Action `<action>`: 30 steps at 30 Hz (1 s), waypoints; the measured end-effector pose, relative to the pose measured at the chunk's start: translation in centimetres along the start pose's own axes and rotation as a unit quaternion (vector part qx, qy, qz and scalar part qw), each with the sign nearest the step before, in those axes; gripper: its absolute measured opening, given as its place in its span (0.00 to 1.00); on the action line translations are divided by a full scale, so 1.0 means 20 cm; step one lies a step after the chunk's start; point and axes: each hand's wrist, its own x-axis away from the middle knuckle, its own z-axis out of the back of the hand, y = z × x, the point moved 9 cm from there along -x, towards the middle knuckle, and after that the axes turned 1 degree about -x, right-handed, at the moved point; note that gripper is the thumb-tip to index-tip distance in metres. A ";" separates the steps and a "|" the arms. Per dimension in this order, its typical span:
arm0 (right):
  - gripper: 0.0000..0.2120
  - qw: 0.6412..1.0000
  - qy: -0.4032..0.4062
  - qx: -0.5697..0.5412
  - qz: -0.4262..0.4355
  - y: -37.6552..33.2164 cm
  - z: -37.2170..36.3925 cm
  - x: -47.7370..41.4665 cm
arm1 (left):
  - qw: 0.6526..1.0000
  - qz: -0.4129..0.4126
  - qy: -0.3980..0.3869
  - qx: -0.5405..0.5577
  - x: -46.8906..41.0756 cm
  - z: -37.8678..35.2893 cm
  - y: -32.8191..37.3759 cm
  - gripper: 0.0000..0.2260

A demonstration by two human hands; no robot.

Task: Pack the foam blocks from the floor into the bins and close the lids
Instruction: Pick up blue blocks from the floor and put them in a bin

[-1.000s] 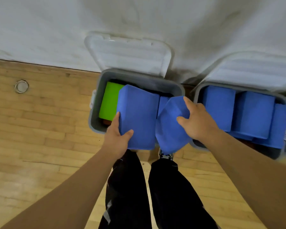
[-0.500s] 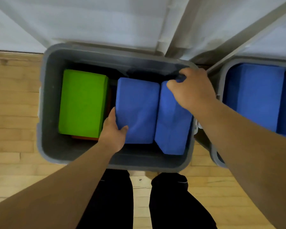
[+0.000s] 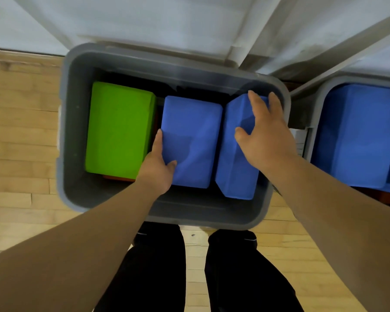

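Looking down from my head, my left hand (image 3: 155, 170) grips the middle blue block (image 3: 194, 131) at its near left corner, thumb on the top face and fingers tucked down the side that faces the green block (image 3: 117, 129), which lies just outboard of that hand. My right hand (image 3: 263, 136) lies spread on the tilted blue block (image 3: 234, 176), fingers fairly straight and reaching to its far end, thumb pressed on the face; I am pushing on it, not holding it. All three blocks sit inside the grey bin (image 3: 77, 199) in front of me, the two blue ones touching between my hands, the tilted one leaning against the bin wall beyond my right hand and not yet lying flat. Something orange (image 3: 119, 178) peeks out under the green block (I cannot tell what it is). Farther out past my right hand a second bin (image 3: 315, 122) already holds blue blocks (image 3: 358, 136). The lid (image 3: 155, 23) of the grey bin stands open beyond my fingertips, and the second bin is uncovered too. I'd say the packing is well along: I see no blocks on the stretch of floor (image 3: 20, 131) in view, though most of the floor is out of sight. What's left here is seating this last block level and shutting both lids.
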 end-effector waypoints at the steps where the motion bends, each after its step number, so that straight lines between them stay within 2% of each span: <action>1: 0.37 1.000 -0.005 0.009 -0.002 -0.01 0.01 0.00 | 1.000 0.002 -0.006 0.000 0.00 0.00 0.00 0.41; 5: 0.39 1.000 -0.015 0.020 -0.004 -0.04 0.02 0.01 | 0.999 0.014 -0.032 0.003 0.03 0.00 0.03 0.44; 11: 0.44 0.995 -0.064 0.063 -0.035 -0.07 0.05 0.26 | 0.998 0.006 -0.063 -0.018 0.33 0.14 0.02 0.40; 15: 0.44 0.983 -0.158 0.077 -0.058 -0.16 0.13 0.65 | 0.993 0.039 -0.087 -0.064 0.76 0.36 -0.04 0.40; 20: 0.47 0.956 -0.264 0.091 -0.085 -0.36 0.38 1.17 | 0.994 0.053 -0.083 -0.036 1.44 0.73 0.01 0.38; 24: 0.49 0.951 -0.287 0.096 -0.067 -0.51 0.61 1.40 | 0.997 0.046 -0.061 0.015 1.93 0.91 0.05 0.36; 30: 0.46 0.951 -0.279 0.137 0.008 -0.60 0.86 1.51 | 0.989 0.124 -0.015 0.083 2.39 0.90 -0.06 0.35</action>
